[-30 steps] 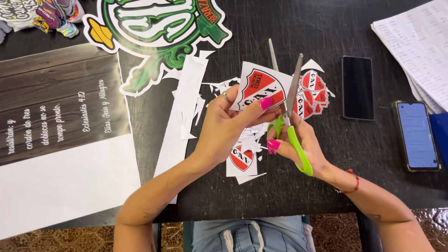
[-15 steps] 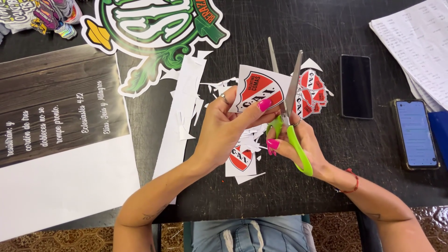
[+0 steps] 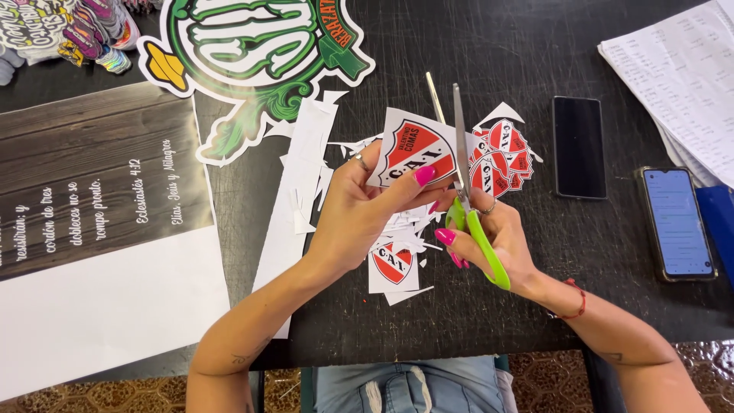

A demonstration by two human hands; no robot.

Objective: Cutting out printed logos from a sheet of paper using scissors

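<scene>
My left hand pinches a paper print of a red and white shield sticker above the dark table. My right hand grips green-handled scissors, their blades open and pointing away from me along the sticker's right edge. Beyond the blades lies a pile of cut shield stickers. One more shield sticker lies under my hands among white paper offcuts.
A large green and white cut-out emblem lies at the back. A wood-print poster covers the left side. A black phone, a lit phone and printed sheets lie at the right. The table's front edge is near my lap.
The scissor blades have opened a little wider and the held sticker has shifted slightly; both hands stay in the same place.
</scene>
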